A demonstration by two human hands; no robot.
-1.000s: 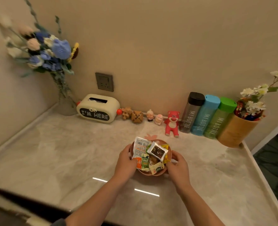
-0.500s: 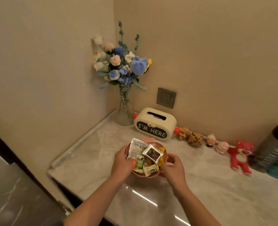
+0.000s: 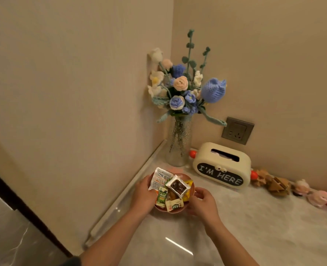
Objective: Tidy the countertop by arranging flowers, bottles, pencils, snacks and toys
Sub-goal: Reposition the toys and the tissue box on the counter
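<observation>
Fingers of your left hand [image 3: 143, 194] and right hand [image 3: 203, 204] curl round the snack bowl [image 3: 184, 176], not yet placed; flowers [image 3: 185, 89], toys [image 3: 277, 186] look arranged.

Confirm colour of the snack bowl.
Pink. The snack bowl shows best in the head view.

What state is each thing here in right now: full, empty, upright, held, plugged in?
Pink round bowl: full of snack packets, gripped at its sides by left hand and right hand.
Clear glass vase: upright, holding knitted flowers.
Cream tissue box: upright, tissue showing in its slot.
Grey wall socket: nothing plugged in.
</observation>
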